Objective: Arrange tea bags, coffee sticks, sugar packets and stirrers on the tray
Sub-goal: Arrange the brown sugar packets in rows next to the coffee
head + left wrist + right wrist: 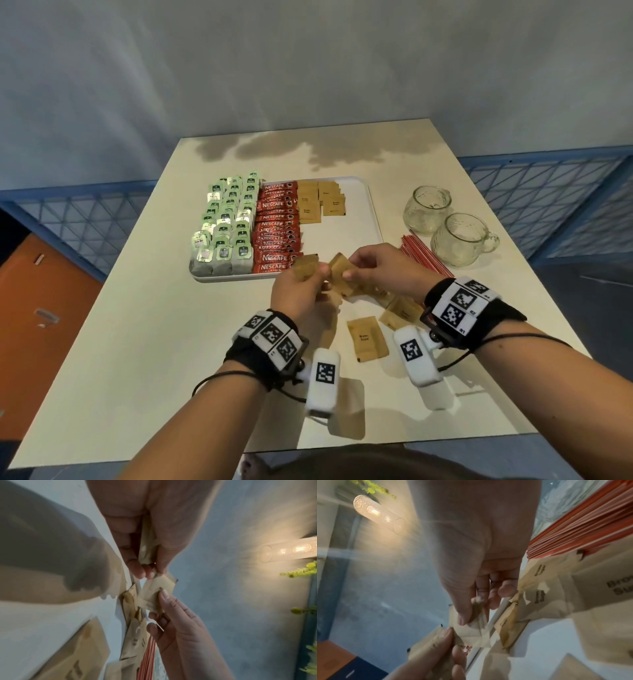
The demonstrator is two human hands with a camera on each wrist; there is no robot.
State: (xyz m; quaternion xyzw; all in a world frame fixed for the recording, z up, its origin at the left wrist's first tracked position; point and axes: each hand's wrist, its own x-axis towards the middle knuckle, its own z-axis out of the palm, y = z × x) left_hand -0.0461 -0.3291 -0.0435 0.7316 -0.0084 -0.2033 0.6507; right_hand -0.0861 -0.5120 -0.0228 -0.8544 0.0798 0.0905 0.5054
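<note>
Cream tabletop under me, white rectangular tray as landmark: just before its near edge my left hand and right hand each pinch a brown paper sugar packet, which I should square flat, then lay beside the packets on the tray's far part.

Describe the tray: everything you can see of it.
The tray is a white, shallow rectangle with rounded corners and a low raised rim, plastic by the look of it. It lies flat on the cream table. Green tea bags fill its left side, red coffee sticks the middle, and a few brown sugar packets sit at the back. Its right part is bare. No hand touches it.
</note>
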